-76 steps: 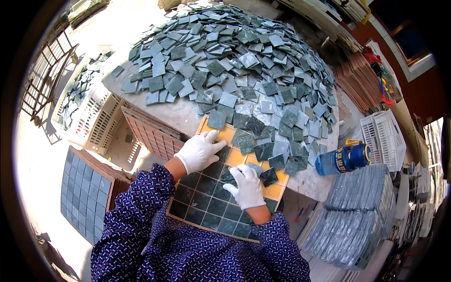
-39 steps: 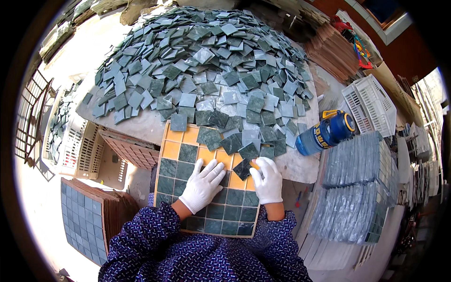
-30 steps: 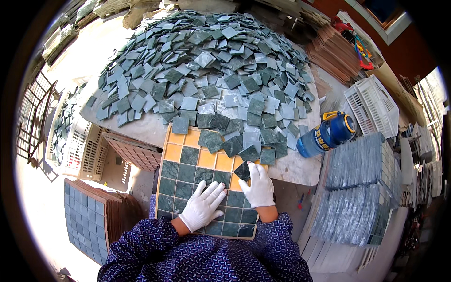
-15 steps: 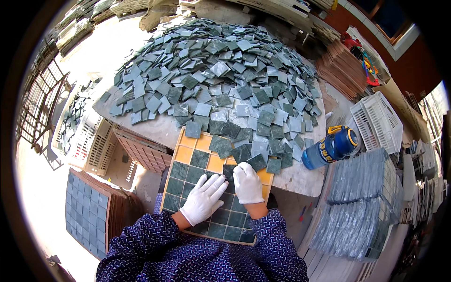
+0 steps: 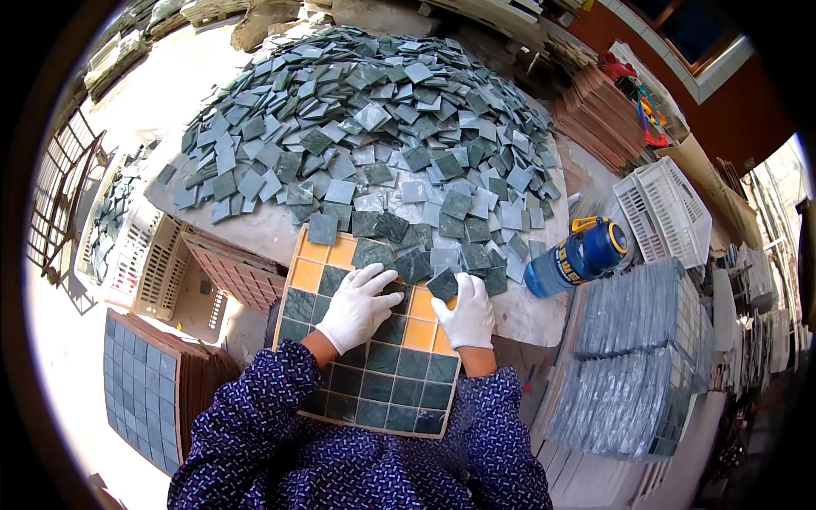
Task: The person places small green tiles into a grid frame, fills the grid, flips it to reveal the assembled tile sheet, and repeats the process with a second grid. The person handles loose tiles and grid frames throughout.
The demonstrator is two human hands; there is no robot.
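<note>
Head view: since half a second ago both gloved hands have slid up the grid point(image 5: 371, 357) toward the tile pile point(image 5: 374, 127). Left hand point(image 5: 359, 308) lies flat, fingers spread; right hand point(image 5: 467, 314) pinches a loose tile point(image 5: 443, 284), just right of the left hand.

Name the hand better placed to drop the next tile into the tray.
Right. The right hand already touches a loose tile beside empty orange cells of the tray; the left hand lies flat on set tiles.

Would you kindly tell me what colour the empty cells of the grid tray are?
Orange: the unfilled cells of the grid tray show it, seen in the head view.
</note>
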